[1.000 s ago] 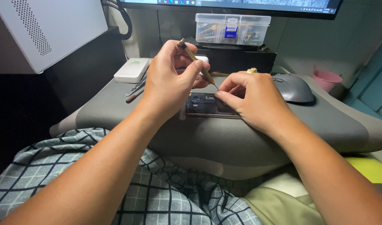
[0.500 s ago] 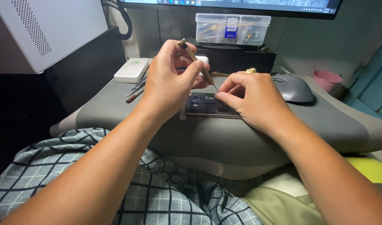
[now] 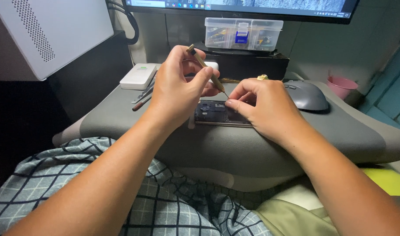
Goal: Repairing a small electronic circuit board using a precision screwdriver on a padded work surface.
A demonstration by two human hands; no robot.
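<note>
Nothing has really shifted since half a second ago. Your left hand [image 3: 178, 94] is clamped on a thin screwdriver [image 3: 207, 70], tilted, tip down at the opened phone [image 3: 217, 113] on the grey cushion [image 3: 339, 131]. Your right hand [image 3: 263, 107] pinches at the phone's top edge beside the tip. Clear plastic parts box [image 3: 243, 32] sits under the monitor [image 3: 252, 6]; flat white box [image 3: 138, 76] far left.

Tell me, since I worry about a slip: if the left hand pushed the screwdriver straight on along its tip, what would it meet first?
Probably the opened phone under the tip of the screwdriver held by the left hand, right beside the right hand's fingertips. Depth is unclear; it may touch already.
</note>
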